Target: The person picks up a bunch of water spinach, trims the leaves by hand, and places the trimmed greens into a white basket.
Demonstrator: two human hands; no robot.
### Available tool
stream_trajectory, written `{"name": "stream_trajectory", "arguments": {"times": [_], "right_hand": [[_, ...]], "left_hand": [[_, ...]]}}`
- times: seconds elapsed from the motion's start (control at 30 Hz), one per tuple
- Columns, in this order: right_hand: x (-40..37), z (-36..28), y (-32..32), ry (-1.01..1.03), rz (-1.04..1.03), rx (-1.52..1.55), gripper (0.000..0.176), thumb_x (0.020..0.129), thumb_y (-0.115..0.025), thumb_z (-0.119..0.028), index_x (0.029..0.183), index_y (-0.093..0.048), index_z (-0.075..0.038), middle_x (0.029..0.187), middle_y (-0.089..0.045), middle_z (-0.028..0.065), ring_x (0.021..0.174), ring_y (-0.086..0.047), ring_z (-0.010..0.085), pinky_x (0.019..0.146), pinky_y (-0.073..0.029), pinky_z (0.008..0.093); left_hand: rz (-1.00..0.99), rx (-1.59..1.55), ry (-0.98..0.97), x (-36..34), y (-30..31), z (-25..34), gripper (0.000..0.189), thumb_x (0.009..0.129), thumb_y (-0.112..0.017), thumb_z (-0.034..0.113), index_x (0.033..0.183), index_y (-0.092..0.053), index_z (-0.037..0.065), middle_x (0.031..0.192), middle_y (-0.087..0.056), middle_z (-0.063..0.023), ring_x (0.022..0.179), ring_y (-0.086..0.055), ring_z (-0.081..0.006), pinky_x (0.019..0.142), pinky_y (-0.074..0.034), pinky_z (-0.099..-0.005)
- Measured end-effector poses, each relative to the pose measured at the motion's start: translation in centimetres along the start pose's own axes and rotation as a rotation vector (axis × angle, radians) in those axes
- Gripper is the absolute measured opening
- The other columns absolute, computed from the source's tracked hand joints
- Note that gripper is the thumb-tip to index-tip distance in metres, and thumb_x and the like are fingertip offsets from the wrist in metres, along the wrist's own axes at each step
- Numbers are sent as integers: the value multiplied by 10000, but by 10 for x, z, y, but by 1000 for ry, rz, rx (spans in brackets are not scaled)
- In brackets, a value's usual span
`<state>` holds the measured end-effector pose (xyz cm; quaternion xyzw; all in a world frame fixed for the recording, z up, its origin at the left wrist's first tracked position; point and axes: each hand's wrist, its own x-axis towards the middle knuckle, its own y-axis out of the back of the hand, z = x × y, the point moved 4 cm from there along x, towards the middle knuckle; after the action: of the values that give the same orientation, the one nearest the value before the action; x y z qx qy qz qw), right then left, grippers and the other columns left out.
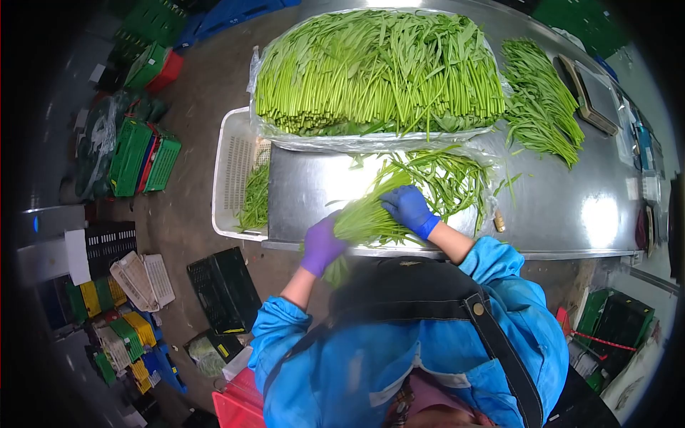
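At the table's near edge, my left hand (pixel 325 246), in a purple glove, is wrapped round one end of a bunch of water spinach (pixel 365 212), slightly blurred. My right hand (pixel 410 208), in a blue glove, has its fingers curled over the other side of this bunch. Loose stems and leaves (pixel 457 182) lie on the metal table just beyond and right of my right hand. Behind them sits a large stack of water spinach (pixel 378 78) in clear plastic, cut stem ends facing me. A few leaves hang below my left hand.
A white basket (pixel 222 178) with some greens stands at the table's left end. Another pile of greens (pixel 542 100) lies at the right, beside a flat scale-like device (pixel 589 96). A small brown object (pixel 499 221) rests near the front edge. Crates (pixel 225 289) stand on the floor at left.
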<state>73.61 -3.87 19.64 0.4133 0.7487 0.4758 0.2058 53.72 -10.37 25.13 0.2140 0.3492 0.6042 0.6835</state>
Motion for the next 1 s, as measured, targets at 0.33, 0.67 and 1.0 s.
{"name": "stream_trajectory", "arguments": {"times": [0.33,0.67,1.0], "right_hand": [[1,7,-6,64,13,298,434,618,-751,-168,1028,-623,-103,907,-593,122,865,-553,315,782,-452,375],[7,22,-22,-95,-15,738,172,676,-736,-104,832,-677,-65,754,-654,71,688,-613,178,668,-489,265],[-21,140,-18,-724,310,1243,105,742,-630,-84,802,-653,-1,727,-634,46,617,-572,114,567,-463,244]], "left_hand": [[-86,92,14,-2,2,3,481,684,-664,231,1139,-560,111,929,-626,-157,851,-604,-315,727,-477,-388],[-41,31,-4,0,-1,-7,595,529,-699,122,1112,-586,104,905,-619,-190,834,-606,-329,731,-487,-377],[-39,-9,2,1,0,-17,569,533,-687,119,1089,-585,54,915,-621,-194,836,-610,-326,738,-487,-362]]}}
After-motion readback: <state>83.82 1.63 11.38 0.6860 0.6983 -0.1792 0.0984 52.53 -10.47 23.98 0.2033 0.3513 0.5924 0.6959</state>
